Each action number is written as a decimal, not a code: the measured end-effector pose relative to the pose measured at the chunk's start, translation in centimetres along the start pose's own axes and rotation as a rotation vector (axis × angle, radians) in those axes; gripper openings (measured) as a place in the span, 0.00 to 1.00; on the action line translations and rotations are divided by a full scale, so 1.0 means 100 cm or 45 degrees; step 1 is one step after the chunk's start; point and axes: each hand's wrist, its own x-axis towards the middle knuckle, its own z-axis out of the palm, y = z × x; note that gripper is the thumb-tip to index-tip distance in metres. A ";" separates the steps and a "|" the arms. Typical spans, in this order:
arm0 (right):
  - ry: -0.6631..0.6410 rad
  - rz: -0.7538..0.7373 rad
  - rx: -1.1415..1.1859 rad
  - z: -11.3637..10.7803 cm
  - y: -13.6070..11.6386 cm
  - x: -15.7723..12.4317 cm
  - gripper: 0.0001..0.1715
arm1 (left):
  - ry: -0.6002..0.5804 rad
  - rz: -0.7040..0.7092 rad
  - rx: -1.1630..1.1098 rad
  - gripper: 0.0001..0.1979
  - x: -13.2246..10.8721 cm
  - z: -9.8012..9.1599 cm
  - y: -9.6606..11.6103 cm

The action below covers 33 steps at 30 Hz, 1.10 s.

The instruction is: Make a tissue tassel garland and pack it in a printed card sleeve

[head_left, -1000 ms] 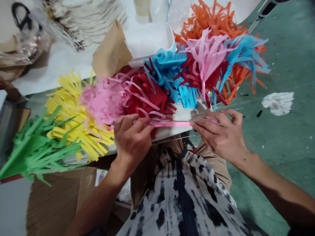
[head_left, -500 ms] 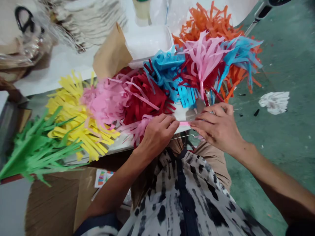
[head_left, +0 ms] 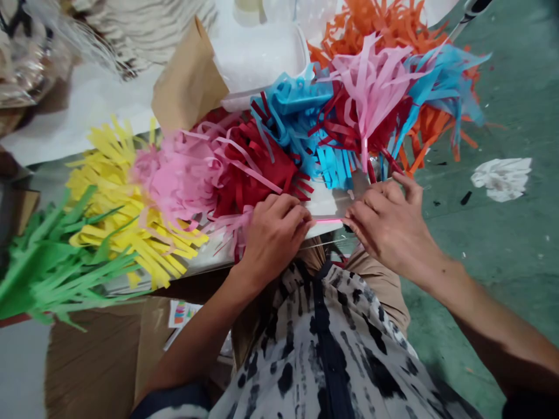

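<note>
A pink tissue paper tassel (head_left: 329,220) is stretched between my hands at the table's front edge, its middle drawn into a thin twisted strand. My left hand (head_left: 279,233) is closed on its left part, and loose pink strips spread out beyond my knuckles. Its other end sits in the closed fingers of my right hand (head_left: 386,218), which hide it. Just beyond my left hand lies a dark red fringed bundle (head_left: 257,169). Another pink tassel (head_left: 371,87) with a twisted stem rests past my right hand.
Blue fringe (head_left: 297,116), orange fringe (head_left: 375,29), yellow fringe (head_left: 126,198) and green fringe (head_left: 56,267) line the table. Behind them stand a brown paper piece (head_left: 190,81) and a white tray (head_left: 266,58). Crumpled white paper (head_left: 502,177) lies on the green floor; a cardboard box (head_left: 96,355) sits below left.
The pink strand between my hands looks thinner and tighter. My right hand has shifted slightly right and its fingers have rolled. The view has moved a little.
</note>
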 end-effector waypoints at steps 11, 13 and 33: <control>-0.098 0.246 0.251 -0.010 -0.005 0.008 0.07 | -0.123 -0.283 -0.068 0.05 0.009 -0.010 0.006; -0.071 0.322 0.227 -0.007 -0.007 0.004 0.09 | -0.096 -0.301 -0.076 0.02 0.008 -0.008 0.006; 0.115 0.015 0.095 0.001 -0.027 -0.036 0.22 | 0.301 0.239 0.168 0.18 -0.053 0.022 0.020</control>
